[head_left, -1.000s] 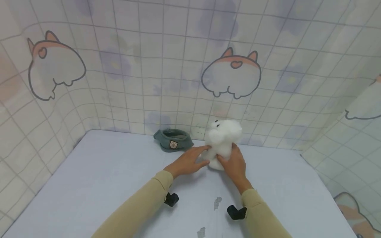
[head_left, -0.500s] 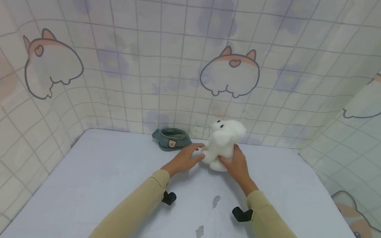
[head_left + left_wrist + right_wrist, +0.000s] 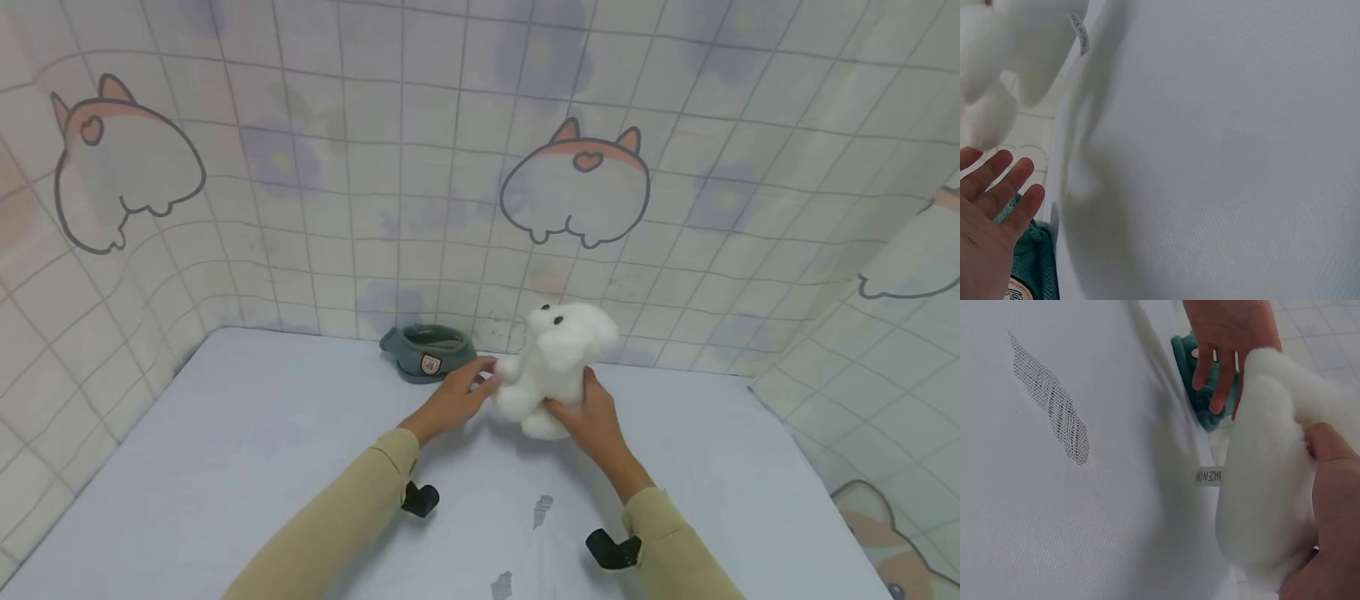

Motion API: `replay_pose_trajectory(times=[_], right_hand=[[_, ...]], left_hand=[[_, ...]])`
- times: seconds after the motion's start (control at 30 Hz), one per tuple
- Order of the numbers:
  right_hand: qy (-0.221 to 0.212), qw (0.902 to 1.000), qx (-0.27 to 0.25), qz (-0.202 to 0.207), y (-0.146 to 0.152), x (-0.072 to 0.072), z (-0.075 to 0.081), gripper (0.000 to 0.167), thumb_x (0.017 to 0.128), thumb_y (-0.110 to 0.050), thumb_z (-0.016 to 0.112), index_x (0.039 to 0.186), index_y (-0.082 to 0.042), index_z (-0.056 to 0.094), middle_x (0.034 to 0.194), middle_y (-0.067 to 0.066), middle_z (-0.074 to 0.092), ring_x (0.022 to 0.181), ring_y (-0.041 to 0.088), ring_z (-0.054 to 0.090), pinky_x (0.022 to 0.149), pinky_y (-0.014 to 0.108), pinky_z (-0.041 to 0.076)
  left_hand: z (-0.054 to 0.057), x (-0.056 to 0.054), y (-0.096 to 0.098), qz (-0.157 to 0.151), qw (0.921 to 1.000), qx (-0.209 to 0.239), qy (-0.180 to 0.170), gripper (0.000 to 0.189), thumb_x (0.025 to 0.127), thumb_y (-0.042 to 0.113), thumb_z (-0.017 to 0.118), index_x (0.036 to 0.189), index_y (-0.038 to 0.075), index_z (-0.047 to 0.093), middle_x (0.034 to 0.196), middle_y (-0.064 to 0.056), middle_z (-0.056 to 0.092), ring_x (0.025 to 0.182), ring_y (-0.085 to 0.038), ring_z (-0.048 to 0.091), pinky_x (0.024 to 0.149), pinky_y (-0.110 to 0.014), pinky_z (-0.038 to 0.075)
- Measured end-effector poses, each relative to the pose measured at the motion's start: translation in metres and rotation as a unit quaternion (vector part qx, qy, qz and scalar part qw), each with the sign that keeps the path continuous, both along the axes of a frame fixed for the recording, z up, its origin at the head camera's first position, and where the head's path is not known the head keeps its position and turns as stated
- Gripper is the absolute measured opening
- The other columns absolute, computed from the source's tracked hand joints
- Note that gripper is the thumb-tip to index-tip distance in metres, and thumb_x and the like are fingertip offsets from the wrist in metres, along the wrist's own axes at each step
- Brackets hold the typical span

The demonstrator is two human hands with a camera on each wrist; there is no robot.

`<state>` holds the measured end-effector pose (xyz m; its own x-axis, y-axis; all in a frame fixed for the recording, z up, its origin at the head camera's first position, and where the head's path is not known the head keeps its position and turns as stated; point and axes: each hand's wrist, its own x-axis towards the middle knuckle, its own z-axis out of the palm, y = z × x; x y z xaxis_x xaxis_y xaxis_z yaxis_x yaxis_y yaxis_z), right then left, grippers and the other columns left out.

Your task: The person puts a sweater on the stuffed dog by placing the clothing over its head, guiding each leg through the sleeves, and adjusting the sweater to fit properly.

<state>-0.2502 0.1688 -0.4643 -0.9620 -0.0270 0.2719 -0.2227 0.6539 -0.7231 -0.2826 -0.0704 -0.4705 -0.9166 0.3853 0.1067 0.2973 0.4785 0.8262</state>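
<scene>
A white plush toy dog with black eyes is held upright near the table's back edge. My right hand grips its body from the right, thumb across the front; the same grip shows in the right wrist view, where the plush has a small tag sticking out. My left hand is at the toy's left side, its fingertips right by a paw. In the left wrist view, that hand's fingers are extended and spread just below the paw.
A green cap-like fabric piece with a badge stands at the back of the table, just behind my left hand. The white-covered table meets a curtain printed with a grid and cartoon corgis. Grey patches mark the cover.
The toy has tilted and turned, bringing its paws and both eyes into clearer view. My left hand has drawn off it leftward, then stayed near its paw. The right hand has kept its grip.
</scene>
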Motion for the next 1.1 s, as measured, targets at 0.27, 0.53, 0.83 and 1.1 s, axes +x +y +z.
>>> replay_pose_trajectory(times=[0.27, 0.53, 0.83, 1.1], right_hand=[[-0.069, 0.9965, -0.041, 0.024, 0.000, 0.002, 0.001, 0.077, 0.083, -0.032, 0.073, 0.145, -0.008, 0.035, 0.134, 0.019, 0.055, 0.124, 0.036, 0.053, 0.103, 0.053, 0.043], [-0.106, 0.9892, -0.091, 0.042, -0.003, 0.003, 0.003, 0.075, 0.085, -0.032, 0.070, 0.147, -0.011, 0.034, 0.138, 0.016, 0.052, 0.126, 0.034, 0.051, 0.106, 0.051, 0.042], [-0.128, 0.9667, -0.203, 0.089, -0.007, 0.007, 0.008, 0.061, 0.089, -0.020, 0.061, 0.144, -0.006, 0.037, 0.135, 0.017, 0.052, 0.121, 0.030, 0.053, 0.103, 0.041, 0.045], [-0.147, 0.9532, -0.246, 0.096, -0.010, 0.006, 0.010, 0.049, 0.089, -0.019, 0.052, 0.136, -0.006, 0.045, 0.130, 0.014, 0.052, 0.113, 0.019, 0.052, 0.098, 0.030, 0.043]], left_hand=[[0.000, -0.001, 0.002, 0.017, 0.9971, 0.034, -0.066, 0.058, 0.100, 0.057, 0.035, 0.146, 0.023, 0.040, 0.136, -0.007, 0.055, 0.117, -0.023, 0.058, 0.094, -0.040, 0.051], [-0.003, -0.005, 0.009, 0.005, 0.9883, 0.102, -0.113, 0.063, 0.102, 0.055, 0.022, 0.144, 0.014, 0.042, 0.136, -0.012, 0.053, 0.119, -0.030, 0.057, 0.088, -0.040, 0.055], [0.003, 0.002, 0.013, -0.045, 0.9571, 0.202, -0.203, 0.076, 0.100, 0.062, 0.015, 0.144, 0.007, 0.041, 0.141, -0.023, 0.049, 0.123, -0.041, 0.054, 0.088, -0.050, 0.055], [0.001, 0.006, 0.018, -0.087, 0.9091, 0.302, -0.273, 0.073, 0.098, 0.065, 0.014, 0.151, 0.017, 0.027, 0.151, -0.022, 0.035, 0.130, -0.048, 0.045, 0.087, -0.055, 0.053]])
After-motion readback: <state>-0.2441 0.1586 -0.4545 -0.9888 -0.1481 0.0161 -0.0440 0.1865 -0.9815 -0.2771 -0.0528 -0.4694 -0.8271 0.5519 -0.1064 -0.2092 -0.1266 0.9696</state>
